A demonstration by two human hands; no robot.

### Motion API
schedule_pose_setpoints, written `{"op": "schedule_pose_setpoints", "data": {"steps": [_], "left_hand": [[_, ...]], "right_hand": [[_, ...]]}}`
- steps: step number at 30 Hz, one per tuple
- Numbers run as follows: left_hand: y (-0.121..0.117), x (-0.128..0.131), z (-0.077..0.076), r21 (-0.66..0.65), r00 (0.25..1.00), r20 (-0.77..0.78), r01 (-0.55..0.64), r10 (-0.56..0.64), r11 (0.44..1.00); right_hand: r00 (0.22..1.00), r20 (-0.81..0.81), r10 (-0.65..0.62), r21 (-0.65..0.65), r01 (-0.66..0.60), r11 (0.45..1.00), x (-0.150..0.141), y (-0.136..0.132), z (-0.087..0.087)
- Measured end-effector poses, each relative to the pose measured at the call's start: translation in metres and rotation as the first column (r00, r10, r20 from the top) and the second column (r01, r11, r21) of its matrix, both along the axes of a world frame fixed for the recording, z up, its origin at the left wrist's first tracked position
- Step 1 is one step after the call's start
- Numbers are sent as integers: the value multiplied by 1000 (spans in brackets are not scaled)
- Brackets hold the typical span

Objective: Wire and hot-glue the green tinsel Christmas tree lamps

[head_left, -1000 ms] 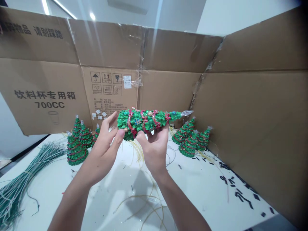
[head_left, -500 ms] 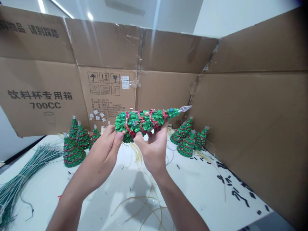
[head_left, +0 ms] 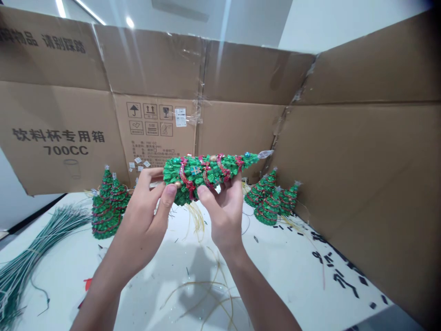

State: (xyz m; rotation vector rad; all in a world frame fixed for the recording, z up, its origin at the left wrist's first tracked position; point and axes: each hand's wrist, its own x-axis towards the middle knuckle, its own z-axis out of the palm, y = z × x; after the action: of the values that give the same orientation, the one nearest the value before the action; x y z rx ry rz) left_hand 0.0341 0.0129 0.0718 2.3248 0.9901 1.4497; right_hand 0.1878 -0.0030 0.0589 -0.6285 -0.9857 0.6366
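A small green Christmas tree (head_left: 220, 171) with a red glittery garland, gold and blue baubles and a pale pointed tip lies sideways in the air above the table. Its tip points right and its base faces left. My left hand (head_left: 146, 207) is closed on the base end, thumb near a gold bauble. Around the middle, from below, my right hand (head_left: 223, 211) grips the tree with its thumb against the near side; its other fingers are partly hidden behind the tree.
Finished-looking trees stand at left (head_left: 106, 216) and right (head_left: 267, 207) on the white table (head_left: 275, 276). A bundle of green wires (head_left: 37, 248) lies at left, yellow strands (head_left: 213, 294) in front, black bits (head_left: 339, 276) at right. Cardboard walls (head_left: 237, 128) enclose the back and right.
The tree has rolled slightly about its length in my hands. My left fingers have shifted at the base, the index finger lifting higher. More of a red piece shows beside my left forearm.
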Motion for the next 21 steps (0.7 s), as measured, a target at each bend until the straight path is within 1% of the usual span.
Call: {"op": "schedule_pose_setpoints", "data": {"steps": [4, 8, 14, 18, 21], "left_hand": [[1, 0, 1, -15, 1000, 0, 5, -5, 1000], [1, -1, 0, -29, 999, -21, 35, -36, 999], [1, -1, -1, 10, 998, -57, 35, -34, 999], [1, -2, 0, 64, 998, -51, 40, -36, 997], [1, -2, 0, 114, 998, -52, 25, -19, 993]], "right_hand": [[999, 38, -14, 0, 14, 1000, -1, -5, 3], [999, 34, -28, -25, 29, 999, 0, -5, 4], [998, 44, -48, -36, 49, 998, 3, -4, 4], [998, 29, -64, -39, 65, 997, 4, -2, 3], [999, 7, -32, -24, 32, 999, 6, 1, 2]]}}
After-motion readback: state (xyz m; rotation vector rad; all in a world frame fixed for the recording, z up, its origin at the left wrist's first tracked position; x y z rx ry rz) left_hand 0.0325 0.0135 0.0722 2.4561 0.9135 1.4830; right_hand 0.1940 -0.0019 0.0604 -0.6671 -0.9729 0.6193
